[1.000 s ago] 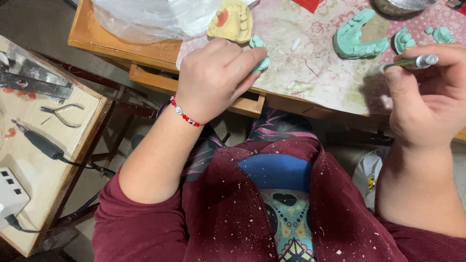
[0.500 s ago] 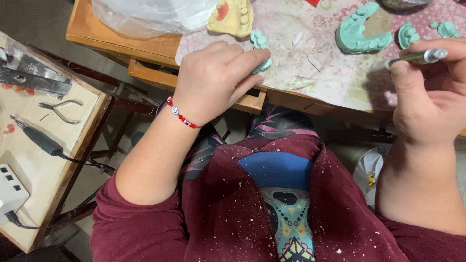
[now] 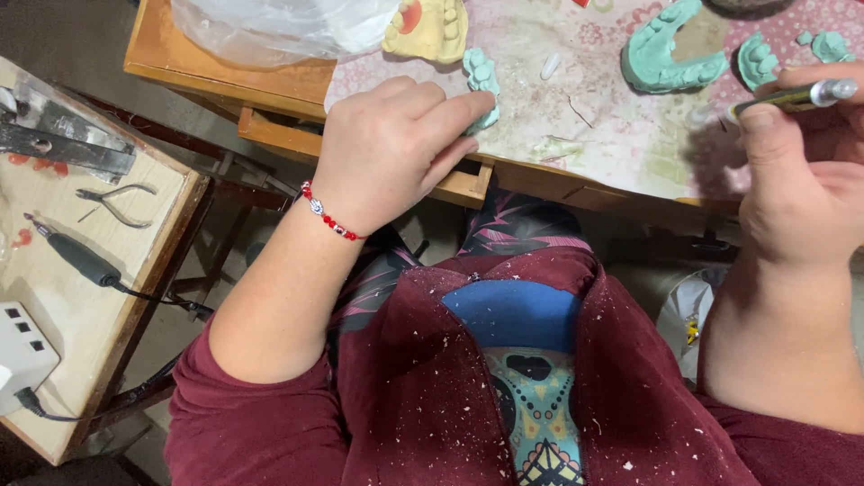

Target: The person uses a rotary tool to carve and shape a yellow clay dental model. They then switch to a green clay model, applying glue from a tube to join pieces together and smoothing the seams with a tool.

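Nearest to me, at six o'clock, sat the maroon shirt (image 3: pixel 432 396), speckled white, with both forearms running up from it. At nine o'clock a side table (image 3: pixel 54 297) carried a white box (image 3: pixel 20 355), a dark corded handpiece (image 3: pixel 76 256) and a pair of pliers (image 3: pixel 117 202). Further out, at about eleven o'clock, my left hand (image 3: pixel 391 148), a red bead bracelet (image 3: pixel 328 216) on its wrist, lay at the near edge of the bench (image 3: pixel 576 117), fingers curled and pinching a small green tooth cast (image 3: pixel 481 81) against the cloth. At two o'clock my right hand (image 3: pixel 801 162) was closed around a slim metal-tipped tool (image 3: pixel 796 97), held level and pointing to three o'clock. Beyond them, at one o'clock, a larger green jaw cast (image 3: pixel 670 58) rested well apart from the small one, with more green pieces (image 3: pixel 756 63) just beside it. At twelve o'clock stood a yellow cast (image 3: pixel 432 27) touching a clear plastic bag (image 3: pixel 279 27).
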